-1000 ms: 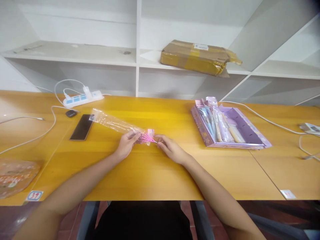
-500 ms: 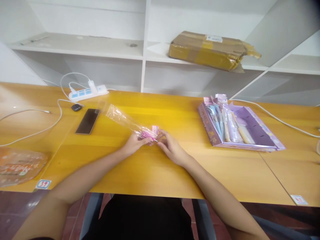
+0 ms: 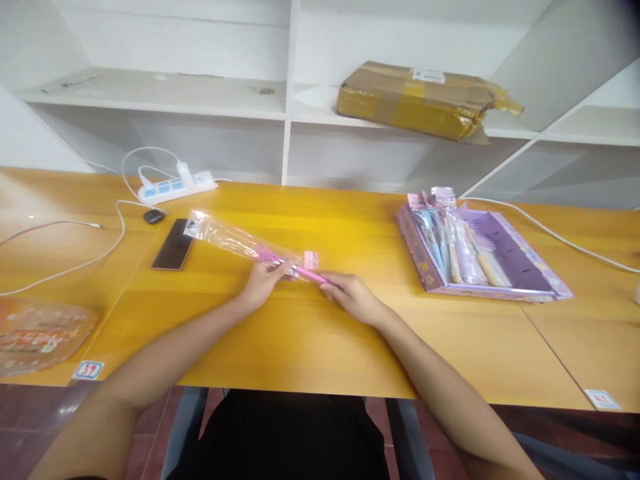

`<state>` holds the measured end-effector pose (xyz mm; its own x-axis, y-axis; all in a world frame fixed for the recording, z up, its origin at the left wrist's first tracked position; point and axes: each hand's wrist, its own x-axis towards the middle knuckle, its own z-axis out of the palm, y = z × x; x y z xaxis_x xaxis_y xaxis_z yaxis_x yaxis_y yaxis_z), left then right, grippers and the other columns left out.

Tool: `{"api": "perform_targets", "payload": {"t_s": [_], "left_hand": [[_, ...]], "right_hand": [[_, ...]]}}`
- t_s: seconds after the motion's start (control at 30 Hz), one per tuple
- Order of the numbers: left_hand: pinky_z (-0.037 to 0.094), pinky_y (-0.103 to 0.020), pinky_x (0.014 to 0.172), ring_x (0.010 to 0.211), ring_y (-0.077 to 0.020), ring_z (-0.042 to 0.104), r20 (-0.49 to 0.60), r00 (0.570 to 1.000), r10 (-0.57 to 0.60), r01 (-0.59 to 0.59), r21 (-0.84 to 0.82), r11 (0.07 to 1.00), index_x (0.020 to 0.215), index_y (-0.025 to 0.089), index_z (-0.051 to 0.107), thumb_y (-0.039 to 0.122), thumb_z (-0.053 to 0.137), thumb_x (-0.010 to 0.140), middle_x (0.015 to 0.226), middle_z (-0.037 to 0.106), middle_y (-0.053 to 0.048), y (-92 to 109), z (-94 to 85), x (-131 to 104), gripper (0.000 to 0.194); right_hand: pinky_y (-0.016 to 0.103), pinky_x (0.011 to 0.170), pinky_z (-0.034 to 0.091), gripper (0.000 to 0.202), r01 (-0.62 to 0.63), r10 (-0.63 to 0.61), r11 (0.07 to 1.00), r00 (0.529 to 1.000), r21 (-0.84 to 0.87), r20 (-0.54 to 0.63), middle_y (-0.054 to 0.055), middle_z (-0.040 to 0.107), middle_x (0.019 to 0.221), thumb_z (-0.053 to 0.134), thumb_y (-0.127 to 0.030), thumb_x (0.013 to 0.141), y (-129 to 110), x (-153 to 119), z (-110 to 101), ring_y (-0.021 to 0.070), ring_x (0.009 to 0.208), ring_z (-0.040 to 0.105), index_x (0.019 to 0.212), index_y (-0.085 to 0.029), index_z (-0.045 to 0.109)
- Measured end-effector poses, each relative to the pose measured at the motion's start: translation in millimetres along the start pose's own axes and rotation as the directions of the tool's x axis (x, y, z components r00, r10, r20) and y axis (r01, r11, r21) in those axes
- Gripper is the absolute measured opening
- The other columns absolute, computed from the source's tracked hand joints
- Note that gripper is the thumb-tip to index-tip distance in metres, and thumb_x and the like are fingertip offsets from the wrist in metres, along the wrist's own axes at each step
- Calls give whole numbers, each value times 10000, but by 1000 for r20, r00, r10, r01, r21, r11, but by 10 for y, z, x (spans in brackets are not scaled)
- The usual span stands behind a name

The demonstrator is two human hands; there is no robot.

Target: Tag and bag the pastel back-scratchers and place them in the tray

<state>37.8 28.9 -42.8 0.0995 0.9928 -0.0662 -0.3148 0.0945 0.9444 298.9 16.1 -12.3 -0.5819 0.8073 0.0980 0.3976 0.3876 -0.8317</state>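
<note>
A long clear plastic sleeve point(image 3: 225, 237) slants across the table, its far end over the phone. Inside it or at its mouth lies the head of a pink stick-like item point(image 3: 311, 274). My left hand point(image 3: 263, 283) pinches the sleeve around the pink item's wider part. The item's bare pink end points right, and my right hand point(image 3: 347, 293) has its fingers closed on that tip. Just behind the item lies a small pink card point(image 3: 311, 260).
A purple tray point(image 3: 435, 291) with several wrapped items stands on the right. On the left are a black phone point(image 3: 173, 245), a power strip point(image 3: 177, 189), white cables and an orange-printed bag point(image 3: 43, 337). A taped box point(image 3: 413, 100) rests on the shelf.
My right hand has moved slightly right and down, and a length of pink stick now shows between my hands. The sleeve and pink head have shifted left.
</note>
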Motion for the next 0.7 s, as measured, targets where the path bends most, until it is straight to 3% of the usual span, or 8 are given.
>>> {"api": "perform_targets", "payload": {"t_s": [0.1, 0.17, 0.27, 0.37, 0.53, 0.63, 0.7], "left_hand": [[625, -339, 762, 741, -204, 762, 117, 993, -10, -3, 111, 994, 957, 128, 835, 536, 890, 837, 831, 817, -84, -52, 30, -75, 429], [622, -340, 756, 736, -205, 761, 84, 996, 2, -6, 52, 999, 941, 133, 821, 549, 883, 840, 821, 812, -81, -48, 42, -78, 433], [619, -326, 732, 692, -180, 744, -16, 1000, -5, 3, -73, 997, 873, 131, 790, 561, 929, 774, 785, 789, -64, 6, 48, -27, 462], [617, -311, 711, 683, -166, 736, -25, 999, -27, 24, -117, 993, 848, 125, 779, 543, 966, 726, 783, 779, -58, 60, 51, 14, 474], [624, -302, 702, 704, -169, 740, 78, 996, -34, 41, -97, 994, 870, 124, 804, 555, 948, 754, 801, 784, -66, 44, 71, -44, 469], [633, -319, 735, 729, -186, 760, 185, 980, -78, 86, -37, 996, 926, 125, 823, 557, 930, 782, 874, 815, -96, -6, 101, -124, 468], [634, -329, 743, 741, -196, 770, 226, 968, -111, 120, -25, 992, 943, 124, 820, 560, 910, 811, 899, 823, -108, -30, 125, -166, 464]], "right_hand": [[280, 682, 474, 420, -2, 3, 998, 1000, 62, -13, -2, 636, 784, 509, -469, 1126, -19, -9, 79, 153, 689, 569, 1404, -198, 670], [275, 654, 486, 456, -27, 33, 984, 999, 174, -36, 4, 671, 852, 551, -471, 1104, 10, -9, 116, 141, 672, 572, 1474, -209, 595], [283, 640, 514, 431, -30, 59, 924, 996, 380, -65, 36, 723, 951, 600, -507, 1070, 82, 9, 120, 133, 664, 589, 1388, -216, 600], [299, 660, 536, 360, -26, 74, 874, 994, 484, -80, 48, 747, 935, 665, -532, 1029, 125, 32, 91, 136, 667, 606, 1190, -210, 656], [305, 656, 537, 407, -44, 118, 870, 986, 492, -121, 27, 724, 854, 778, -586, 942, 124, 33, 153, 142, 650, 612, 1003, -217, 619], [307, 670, 528, 390, 0, 88, 913, 977, 409, -196, 4, 676, 808, 748, -588, 971, 98, 13, 253, 153, 671, 616, 996, -230, 595], [319, 709, 538, 373, 41, 34, 917, 983, 398, -181, 16, 676, 858, 696, -590, 1010, 70, -3, 295, 166, 732, 637, 1040, -234, 589]]}}
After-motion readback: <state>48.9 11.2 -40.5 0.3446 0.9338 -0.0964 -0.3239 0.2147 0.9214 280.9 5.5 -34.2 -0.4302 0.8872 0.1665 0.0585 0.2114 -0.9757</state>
